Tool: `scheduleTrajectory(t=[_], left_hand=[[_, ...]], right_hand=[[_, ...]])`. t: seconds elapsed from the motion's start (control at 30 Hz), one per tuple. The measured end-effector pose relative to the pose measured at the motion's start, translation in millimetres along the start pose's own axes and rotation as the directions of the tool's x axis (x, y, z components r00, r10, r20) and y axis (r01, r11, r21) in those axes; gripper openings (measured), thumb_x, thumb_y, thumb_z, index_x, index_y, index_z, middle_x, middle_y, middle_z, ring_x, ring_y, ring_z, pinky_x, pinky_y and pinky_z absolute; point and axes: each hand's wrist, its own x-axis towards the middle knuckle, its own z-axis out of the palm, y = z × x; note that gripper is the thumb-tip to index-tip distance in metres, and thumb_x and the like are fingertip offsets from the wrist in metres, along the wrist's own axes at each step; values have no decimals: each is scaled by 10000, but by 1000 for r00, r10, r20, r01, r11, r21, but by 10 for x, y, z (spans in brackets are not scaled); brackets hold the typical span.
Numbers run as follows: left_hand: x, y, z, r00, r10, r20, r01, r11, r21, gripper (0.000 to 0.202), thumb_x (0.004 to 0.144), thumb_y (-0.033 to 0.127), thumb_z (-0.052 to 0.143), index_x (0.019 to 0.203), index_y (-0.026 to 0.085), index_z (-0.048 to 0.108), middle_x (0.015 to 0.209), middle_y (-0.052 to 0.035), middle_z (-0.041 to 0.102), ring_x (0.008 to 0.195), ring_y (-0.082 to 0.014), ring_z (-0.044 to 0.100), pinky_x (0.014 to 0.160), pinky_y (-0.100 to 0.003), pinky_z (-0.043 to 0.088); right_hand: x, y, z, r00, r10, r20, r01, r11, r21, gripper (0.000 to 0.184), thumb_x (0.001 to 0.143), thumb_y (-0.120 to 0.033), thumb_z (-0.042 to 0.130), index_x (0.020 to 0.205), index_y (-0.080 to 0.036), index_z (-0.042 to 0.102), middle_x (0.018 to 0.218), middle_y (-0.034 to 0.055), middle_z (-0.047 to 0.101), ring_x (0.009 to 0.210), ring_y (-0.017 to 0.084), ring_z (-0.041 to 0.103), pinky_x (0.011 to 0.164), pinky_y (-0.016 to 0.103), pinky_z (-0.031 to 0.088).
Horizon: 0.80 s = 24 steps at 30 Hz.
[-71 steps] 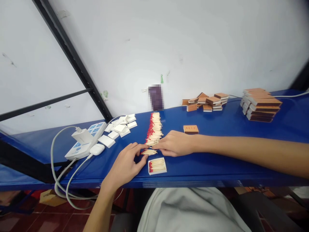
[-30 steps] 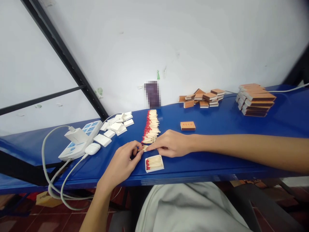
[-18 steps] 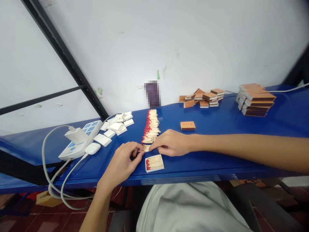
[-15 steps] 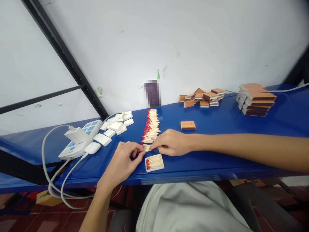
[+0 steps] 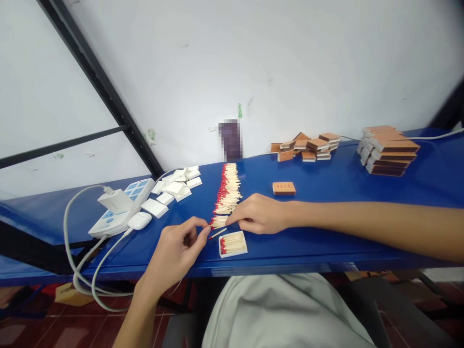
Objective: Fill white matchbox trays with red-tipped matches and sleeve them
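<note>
My left hand (image 5: 181,246) has its thumb and index finger pinched close together beside the red heads of a small group of matches (image 5: 219,221). What is between those fingertips is too small to make out. My right hand (image 5: 255,215) rests on the table with its fingers curled, its index fingertip at the pale ends of the same group. One loose match (image 5: 218,234) lies slantwise just in front. Below it sits a white matchbox tray (image 5: 246,243) holding several matches, red heads to the left. A long row of matches (image 5: 230,188) stretches away behind the group.
A single matchbox (image 5: 284,188) lies beyond my right hand. Further back are a loose heap of matchboxes (image 5: 308,146) and a stack (image 5: 389,150). White box trays (image 5: 177,187) lie at left, beside a power strip (image 5: 123,205) with cables on the blue table (image 5: 308,251).
My left hand has drawn back slightly to the left, away from the small group. The loose match now shows apart from the group. My right hand stays nearly in place.
</note>
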Motion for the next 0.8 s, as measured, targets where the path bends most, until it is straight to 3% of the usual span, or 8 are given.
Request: scheduleTrajectory(t=[0.1,0.27,0.5,0.8], left_hand=[[-47,-31,-18,998,13,-55,-7,994,109,197,982,344,511,907,213,638,577,75,415,540,-115,409,610,-271,313],[-65,-36,0,998,62,-1,-60,972,227,172,976,314,506,922,225,643,559,75,471,563,-138,426,715,-319,311],[-83,-16,-1,998,58,4,-58,988,146,184,973,332,522,977,241,682,564,50,516,637,-167,458,685,-289,351],[-31,7,-23,988,-22,156,27,999,-33,166,968,351,549,1035,253,664,654,59,493,595,-114,438,584,-237,337]], right_hand=[[5,3,7,1000,13,-12,-13,1000,15,373,885,-118,466,1158,-161,717,1074,50,756,897,174,692,760,265,479],[7,11,16,1000,13,-12,-13,1000,16,370,876,-120,465,1138,-156,724,1074,51,757,904,183,695,775,274,480],[4,2,23,999,32,-22,-32,999,13,369,850,-113,474,1105,-161,737,1014,42,768,819,172,691,715,267,467],[9,-16,-2,1000,12,-13,-12,998,56,383,818,-100,486,1087,-179,747,994,26,769,796,156,678,714,251,459]])
